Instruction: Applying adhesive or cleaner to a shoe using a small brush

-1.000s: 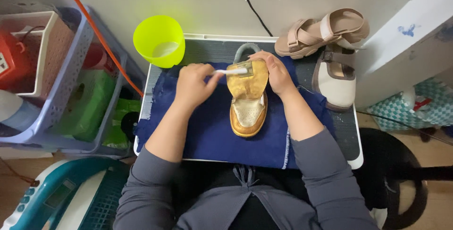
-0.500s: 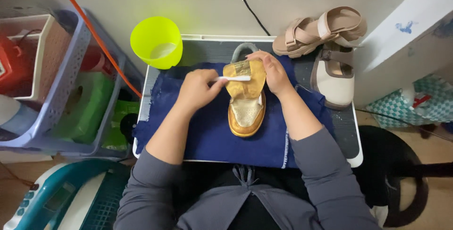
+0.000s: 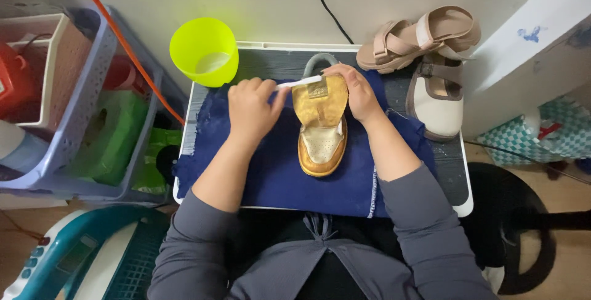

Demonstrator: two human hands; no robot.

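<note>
My left hand [image 3: 251, 108] pinches a white brush [image 3: 300, 82] lying sideways across the yellow shoe [image 3: 321, 129]; my right hand [image 3: 357, 92] grips the shoe's far end

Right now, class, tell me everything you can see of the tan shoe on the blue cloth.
The tan shoe is a small sneaker, leather-like, with a perforated toe cap and pale sole edge. It lies flat on the blue cloth, toe toward the person, its tongue pulled open. The right hand grips its collar; the left hand holds a white brush across its top edge.
</note>
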